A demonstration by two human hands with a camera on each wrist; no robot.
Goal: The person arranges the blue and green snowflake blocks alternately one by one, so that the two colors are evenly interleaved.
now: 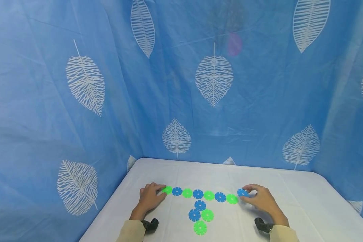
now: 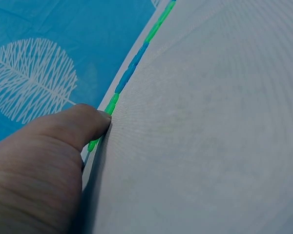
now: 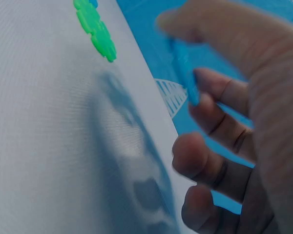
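A row of flat notched plastic discs, green and blue by turns, runs across the white table. My left hand (image 1: 151,198) pinches the edge of the green interlocking disc (image 1: 167,190) at the row's left end, thumb on the near side. Beyond the row's right end, my right hand (image 1: 261,198) holds a blue interlocking disc (image 1: 243,192) between thumb and fingers. In the right wrist view this blue disc (image 3: 184,70) is raised off the table, its shadow falling below. The row's last green disc (image 3: 102,41) lies a short way from it.
Below the row's middle lie a blue disc (image 1: 200,205), another blue disc (image 1: 194,215) beside a green disc (image 1: 207,215), and a green disc (image 1: 200,228) nearest me. A blue leaf-patterned curtain (image 1: 248,134) hangs behind the white table (image 1: 293,191) and at its sides.
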